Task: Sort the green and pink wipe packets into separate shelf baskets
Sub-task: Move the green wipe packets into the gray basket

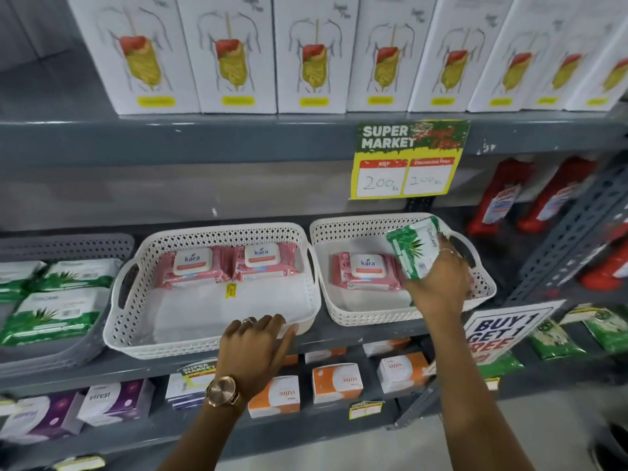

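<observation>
- We see three baskets side by side on a grey shelf (339, 338): a grey basket (78, 345) at the left, a white middle basket (210, 345), and a white right basket (360, 319).
- Our right hand (441, 287) is closed around a green packet (416, 248), holding it tilted above the right side of the right basket, with the fingers wrapped over the packet's lower edge.
- Below and to the left of that packet, one pink packet (365, 271) lies flat in the right basket, its white lid facing up.
- Our left hand (256, 345) rests on the front rim of the middle basket, fingers spread loosely and gripping nothing; a watch (222, 390) sits on that wrist.
- The middle basket holds two pink packets (226, 265) lying side by side against its back wall, touching each other, with the front of its floor bare.
- The grey basket holds several green packets (51, 317) laid flat; the edge of the picture is warped, so we would guess three or four but cannot count them for certain.
- A yellow and green price sign (406, 158) hangs from the shelf above the right basket.
- White boxes (306, 52) stand in a row on the upper shelf, and orange boxes (336, 382) sit on the shelf below the baskets.
</observation>
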